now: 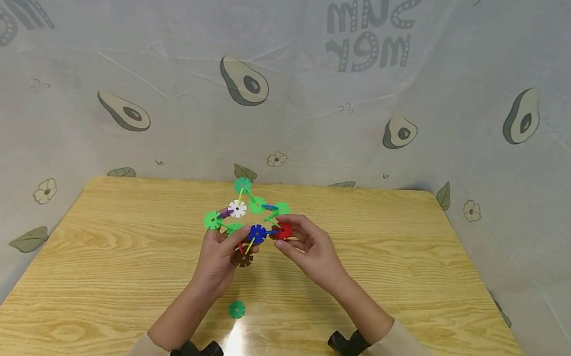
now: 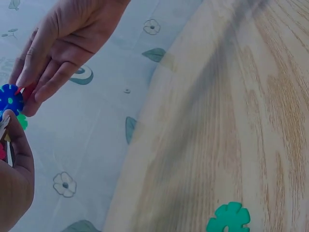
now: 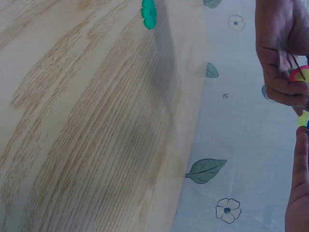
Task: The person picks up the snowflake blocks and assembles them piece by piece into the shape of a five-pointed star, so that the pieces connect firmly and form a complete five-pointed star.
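Observation:
Slotted plastic flower discs, joined edge to edge, form a loose ring held up over the table. My left hand (image 1: 218,258) grips the ring's near side, thumb by the blue disc (image 1: 257,233). A brown disc (image 1: 243,258) hangs below that thumb. On the other side my right hand (image 1: 311,248) pinches the red disc (image 1: 284,231) between thumb and fingers. The far part carries a white disc (image 1: 237,208) and several green ones, with a green disc (image 1: 243,185) topmost. In the left wrist view, the blue disc (image 2: 10,99) lies between both hands' fingertips.
A single loose green disc (image 1: 236,309) lies on the wooden table (image 1: 110,275) below the hands. Behind the table hangs a pale cloth (image 1: 302,127) printed with avocados and leaves. Black camera mounts (image 1: 348,345) sit at both wrists.

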Motion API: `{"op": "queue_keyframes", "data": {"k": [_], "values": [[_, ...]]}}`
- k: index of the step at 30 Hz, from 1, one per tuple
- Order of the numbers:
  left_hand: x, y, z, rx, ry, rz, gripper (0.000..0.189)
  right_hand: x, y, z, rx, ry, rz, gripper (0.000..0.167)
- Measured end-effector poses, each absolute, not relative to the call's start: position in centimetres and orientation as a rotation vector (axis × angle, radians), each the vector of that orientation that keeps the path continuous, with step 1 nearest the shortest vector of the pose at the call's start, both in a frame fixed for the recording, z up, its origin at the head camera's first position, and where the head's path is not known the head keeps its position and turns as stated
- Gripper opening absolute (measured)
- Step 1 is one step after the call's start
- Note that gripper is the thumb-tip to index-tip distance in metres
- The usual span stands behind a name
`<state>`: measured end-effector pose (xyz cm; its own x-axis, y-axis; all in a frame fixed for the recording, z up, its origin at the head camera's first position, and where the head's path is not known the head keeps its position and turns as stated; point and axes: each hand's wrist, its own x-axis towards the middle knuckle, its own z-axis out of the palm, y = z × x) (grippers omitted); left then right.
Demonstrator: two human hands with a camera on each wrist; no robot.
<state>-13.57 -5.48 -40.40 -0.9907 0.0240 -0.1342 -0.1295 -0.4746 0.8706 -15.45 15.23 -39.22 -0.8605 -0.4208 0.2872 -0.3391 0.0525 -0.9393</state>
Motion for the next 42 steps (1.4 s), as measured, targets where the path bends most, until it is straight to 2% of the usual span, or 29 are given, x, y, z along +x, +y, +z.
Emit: {"op": "queue_keyframes", "data": {"k": [4,10,16,25,29,36,42], "values": [[-13.6,-5.5,-40.2,-0.165,1.555,2.606,0.025,-15.5,15.1,-39.5,-0.857,2.350,-1.914,0.041],[-13.6,-5.5,-40.1,-0.216,1.494,2.622,0.029,-15.4,14.9,-40.1,-0.927,2.432,-1.948,0.035],[-13.4,-5.2,-39.9,-0.225,1.354,2.664,0.015,-15.1,14.3,-40.6,-0.942,2.438,-2.043,0.036],[-13.0,-4.5,-39.8,-0.158,1.225,2.760,0.007,-14.9,13.6,-41.2,-0.960,2.486,-2.157,0.035],[-12.5,-3.9,-40.1,-0.078,1.164,2.808,0.018,-14.7,13.3,-41.5,-0.931,2.499,-2.208,0.036],[-11.8,-2.5,-40.4,-0.092,1.199,2.843,0.036,-14.4,12.8,-42.1,-0.867,2.533,-2.232,0.037],[-11.9,-2.3,-40.5,-0.100,1.185,2.873,0.045,-14.2,12.6,-42.3,-0.929,2.561,-2.242,0.038]]}}
